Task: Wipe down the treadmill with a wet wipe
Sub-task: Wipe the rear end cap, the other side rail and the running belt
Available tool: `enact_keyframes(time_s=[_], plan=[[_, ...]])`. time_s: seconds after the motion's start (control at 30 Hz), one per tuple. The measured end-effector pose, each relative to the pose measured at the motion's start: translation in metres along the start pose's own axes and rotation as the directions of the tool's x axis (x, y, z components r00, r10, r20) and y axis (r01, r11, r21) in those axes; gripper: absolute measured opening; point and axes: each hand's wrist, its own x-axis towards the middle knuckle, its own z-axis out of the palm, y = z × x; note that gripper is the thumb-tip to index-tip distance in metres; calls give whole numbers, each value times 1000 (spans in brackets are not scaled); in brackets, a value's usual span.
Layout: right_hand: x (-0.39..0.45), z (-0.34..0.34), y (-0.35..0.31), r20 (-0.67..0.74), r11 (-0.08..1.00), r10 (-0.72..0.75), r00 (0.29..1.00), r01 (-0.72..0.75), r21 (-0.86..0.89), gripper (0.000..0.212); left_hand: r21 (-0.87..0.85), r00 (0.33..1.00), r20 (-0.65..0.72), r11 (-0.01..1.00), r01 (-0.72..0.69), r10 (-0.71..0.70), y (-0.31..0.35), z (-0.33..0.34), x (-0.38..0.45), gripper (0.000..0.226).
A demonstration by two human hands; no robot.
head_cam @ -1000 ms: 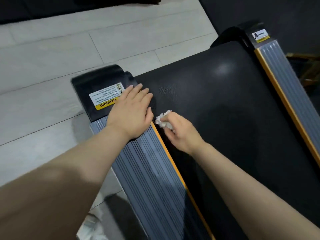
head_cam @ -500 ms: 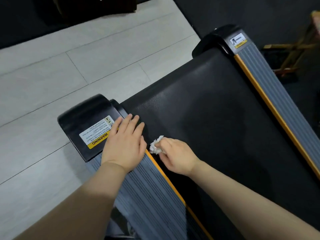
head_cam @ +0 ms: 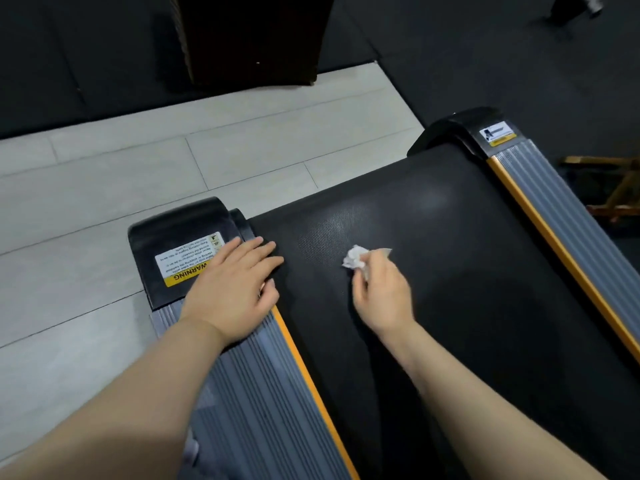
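Note:
The treadmill's black belt (head_cam: 450, 271) runs between two ribbed grey side rails with orange edging, the left rail (head_cam: 249, 393) and the right rail (head_cam: 554, 209). My left hand (head_cam: 232, 289) lies flat across the left rail's end, its straight fingers reaching onto the black end cap (head_cam: 180, 233) with the yellow warning label and onto the belt's edge. My right hand (head_cam: 381, 292) pinches a crumpled white wet wipe (head_cam: 355, 257) and holds it against the belt near its rear end, a hand's width right of my left hand.
Light grey floor planks (head_cam: 121, 188) lie left of and behind the treadmill. A dark box-like object (head_cam: 252, 39) stands on the black mat at the back. Wooden legs (head_cam: 620, 188) show beyond the right rail.
My right hand has slid the wipe to the right, from the orange edge of the left rail out onto the belt. My left hand has stayed on the rail's end. The camera has tilted up.

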Motion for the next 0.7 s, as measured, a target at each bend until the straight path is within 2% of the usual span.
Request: enact_keyframes(time_s=[0.03,0.1,0.17,0.2,0.23,0.3,0.37,0.43,0.53,0.6,0.67,0.7], plan=[[-10,3,-11,51,990,-139,989,139,5,8,11,1000,7,1000,18,-18,2,0,1,59],[-23,0,-22,184,929,-371,910,365,65,10,63,997,52,997,50,-53,10,1,0,65],[-16,-12,-14,289,876,-477,830,474,86,13,94,981,146,989,116,-129,22,-3,0,66],[-5,-18,-3,307,890,-449,839,450,72,14,96,958,217,981,170,-187,28,-8,3,64],[9,-25,12,289,923,-380,879,382,51,12,105,928,290,972,212,-234,34,-13,8,63],[41,-40,56,182,982,-180,967,188,-25,7,177,832,451,946,271,-323,48,-23,19,70],[71,-58,114,60,993,31,998,-24,-120,5,229,775,503,924,307,-383,59,-21,23,80],[97,-81,171,-18,949,236,972,-235,-210,7,281,776,476,907,312,-414,63,-13,21,89],[116,-99,204,-73,872,451,890,-456,-179,18,300,796,433,900,316,-424,61,-9,18,95],[107,-89,174,-50,903,403,914,-406,-143,18,315,786,453,901,299,-420,62,-11,19,98],[79,-64,121,55,979,197,979,-194,-62,15,362,776,473,895,260,-417,65,-12,20,101],[60,-53,94,139,999,44,989,-41,-28,16,385,773,478,891,243,-417,66,-13,21,102]])
